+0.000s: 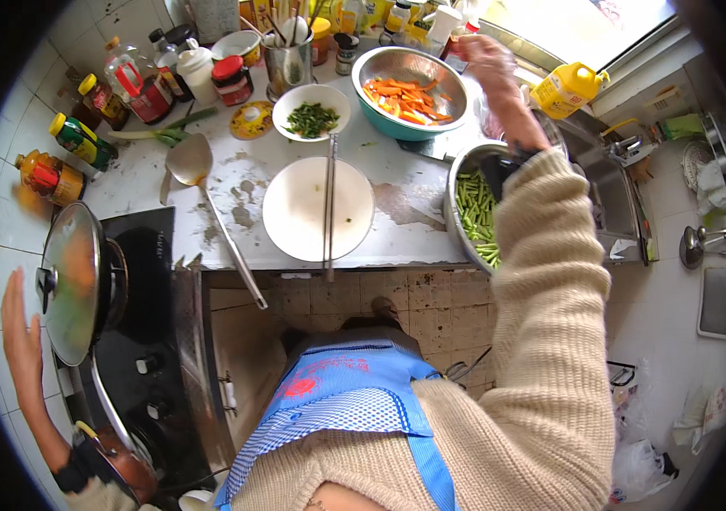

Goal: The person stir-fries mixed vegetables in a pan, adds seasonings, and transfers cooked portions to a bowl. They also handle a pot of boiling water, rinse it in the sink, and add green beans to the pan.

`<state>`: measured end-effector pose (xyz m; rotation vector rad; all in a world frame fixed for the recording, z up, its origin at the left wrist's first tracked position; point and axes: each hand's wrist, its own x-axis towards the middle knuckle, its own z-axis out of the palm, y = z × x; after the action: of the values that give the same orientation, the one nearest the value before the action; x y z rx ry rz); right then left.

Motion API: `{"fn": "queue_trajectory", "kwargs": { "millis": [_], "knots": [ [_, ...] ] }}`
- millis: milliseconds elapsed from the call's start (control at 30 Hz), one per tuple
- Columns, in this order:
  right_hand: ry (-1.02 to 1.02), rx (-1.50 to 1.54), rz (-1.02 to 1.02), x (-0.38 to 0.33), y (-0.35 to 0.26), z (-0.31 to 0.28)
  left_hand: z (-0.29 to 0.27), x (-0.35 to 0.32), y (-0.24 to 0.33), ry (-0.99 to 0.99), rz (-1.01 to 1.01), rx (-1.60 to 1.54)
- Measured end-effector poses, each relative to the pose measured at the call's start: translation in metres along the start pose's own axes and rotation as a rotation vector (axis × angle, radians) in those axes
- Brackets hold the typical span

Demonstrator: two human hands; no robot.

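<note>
My left hand is beside the glass lid of a pan on the stove, its fingers stretched out and nothing in them. The lid has a dark knob, and its glass looks fogged, with orange and green showing in it. Far across the counter, my right hand is blurred by motion, close to a small bottle with a dark red side; whether it grips anything is unclear. Below that arm are a colander of sliced carrots and a metal bowl of cut green beans, partly hidden by my sleeve.
A white plate with chopsticks across it lies mid-counter. Behind it is a bowl of chopped greens. A metal spatula overhangs the front edge. Bottles and jars line the back; a sink is at right.
</note>
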<state>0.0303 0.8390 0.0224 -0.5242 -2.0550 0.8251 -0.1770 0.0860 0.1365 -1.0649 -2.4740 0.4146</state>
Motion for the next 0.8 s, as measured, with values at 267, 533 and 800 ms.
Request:
{"fn": "queue_trajectory", "kwargs": {
  "millis": [267, 533, 800],
  "knots": [
    [0.005, -0.202, -0.087, -0.037, 0.013, -0.128, -0.123, 0.074, 0.341, -0.061, 0.101, -1.147],
    [-0.325, -0.239, -0.235, -0.013, 0.022, -0.062, -0.049, 0.133, 0.538, -0.365, -0.021, -1.364],
    [-0.448, -0.832, 0.371, -0.199, 0.064, -0.244, -0.035, 0.154, 0.596, -0.308, -0.092, -1.298]
  ]
}}
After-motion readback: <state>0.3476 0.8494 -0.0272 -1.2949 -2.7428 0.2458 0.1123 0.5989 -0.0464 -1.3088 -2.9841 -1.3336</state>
